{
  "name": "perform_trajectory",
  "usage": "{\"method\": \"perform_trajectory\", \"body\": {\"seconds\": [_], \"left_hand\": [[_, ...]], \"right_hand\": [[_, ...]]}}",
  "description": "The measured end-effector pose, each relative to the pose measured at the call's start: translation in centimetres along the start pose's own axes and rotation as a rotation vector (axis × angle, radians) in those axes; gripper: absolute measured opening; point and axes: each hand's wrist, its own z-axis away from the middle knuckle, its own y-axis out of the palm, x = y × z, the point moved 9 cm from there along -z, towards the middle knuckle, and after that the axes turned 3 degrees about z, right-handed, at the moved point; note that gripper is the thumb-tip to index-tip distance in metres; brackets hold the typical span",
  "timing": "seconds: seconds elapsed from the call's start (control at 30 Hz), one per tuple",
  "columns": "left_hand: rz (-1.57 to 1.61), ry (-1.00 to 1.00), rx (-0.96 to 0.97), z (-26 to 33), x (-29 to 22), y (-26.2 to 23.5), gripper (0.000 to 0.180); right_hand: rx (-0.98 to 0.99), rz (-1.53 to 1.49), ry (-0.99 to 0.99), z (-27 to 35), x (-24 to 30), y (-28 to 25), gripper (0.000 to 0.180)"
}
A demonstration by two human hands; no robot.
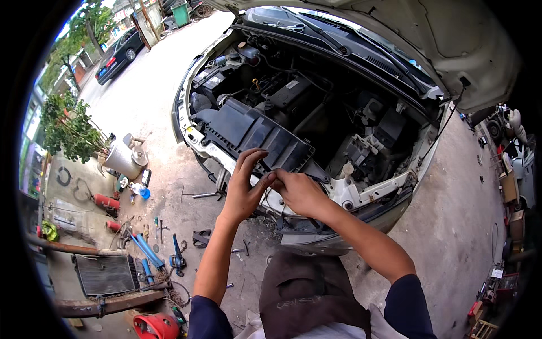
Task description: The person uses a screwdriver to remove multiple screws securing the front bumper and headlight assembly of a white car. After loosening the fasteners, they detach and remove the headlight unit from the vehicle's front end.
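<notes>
Over the front edge of an open car engine bay (305,101), my two hands meet at the fingertips. My left hand (244,189) has its fingers curled, and its thumb presses toward the other hand. My right hand (301,194) is closed in a pinch. A small dark piece (264,165) shows between them, too small to name. Just beyond the hands lies a broad black ribbed plastic housing (257,133). Below them runs the car's pale front crossmember (217,151); my wrists partly hide it.
The raised hood (435,45) hangs over the right side, beside a thin prop rod (440,135). Tools, a blue stand-like tool (177,257), a radiator (107,275) and a red bucket (155,326) lie on the left ground. A potted plant (70,127) stands farther off.
</notes>
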Motion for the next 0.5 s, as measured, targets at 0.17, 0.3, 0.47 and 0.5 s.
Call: {"method": "perform_trajectory", "body": {"seconds": [0.17, 0.3, 0.47, 0.5], "left_hand": [[-0.450, 0.306, 0.361, -3.1, 0.5, 5.2, 0.029], [-0.597, 0.310, 0.303, -4.5, 2.5, 5.3, 0.050], [-0.668, 0.148, 0.278, -5.1, 3.7, 4.5, 0.061], [-0.667, 0.143, 0.265, -5.1, 3.6, 4.4, 0.060]], "right_hand": [[-0.036, -0.061, 0.055, 0.3, -1.1, 2.0, 0.032], [-0.275, -0.039, 0.036, 3.6, -1.1, 1.7, 0.026], [-0.434, 0.065, 0.023, 5.2, -0.2, 0.6, 0.026], [-0.469, 0.130, -0.021, 5.3, 0.2, 0.5, 0.026]]}}
